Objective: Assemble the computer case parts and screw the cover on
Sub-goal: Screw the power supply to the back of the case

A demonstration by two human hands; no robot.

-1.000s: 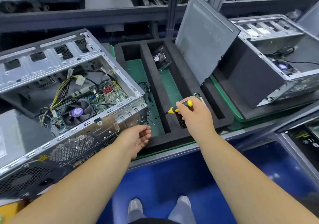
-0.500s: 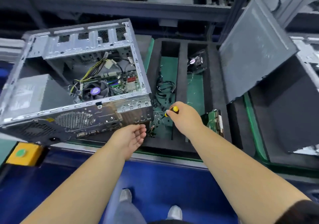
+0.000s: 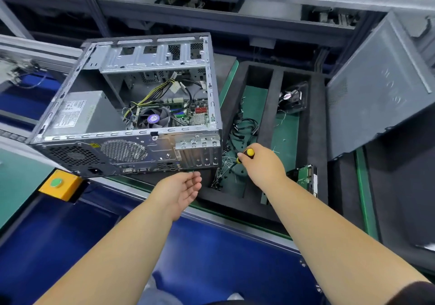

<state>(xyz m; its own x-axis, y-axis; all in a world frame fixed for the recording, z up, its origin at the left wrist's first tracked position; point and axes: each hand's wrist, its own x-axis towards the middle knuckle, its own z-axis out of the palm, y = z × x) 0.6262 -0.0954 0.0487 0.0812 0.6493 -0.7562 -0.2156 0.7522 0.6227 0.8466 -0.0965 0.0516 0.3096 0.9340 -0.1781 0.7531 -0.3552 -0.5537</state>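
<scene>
An open computer case (image 3: 131,144) lies on its side at the left, showing its motherboard, fan and power supply. Its grey side cover (image 3: 376,107) leans upright at the right, against another case. My right hand (image 3: 261,166) grips a yellow-and-black screwdriver (image 3: 247,154) over the black foam tray (image 3: 310,163), just right of the case's rear corner. My left hand (image 3: 181,191) hovers palm up with loosely curled fingers and holds nothing, just below the case's rear panel.
In the foam tray lie loose cables and screws (image 3: 237,140), a small fan (image 3: 292,97) and a green circuit board (image 3: 306,175). A yellow box with a green button (image 3: 58,184) sits on the bench edge at the left. Blue floor lies below.
The view has swung left and down, so the case now sits more central. My right hand with the screwdriver moved left toward the case corner. My left hand stays below the rear panel.
</scene>
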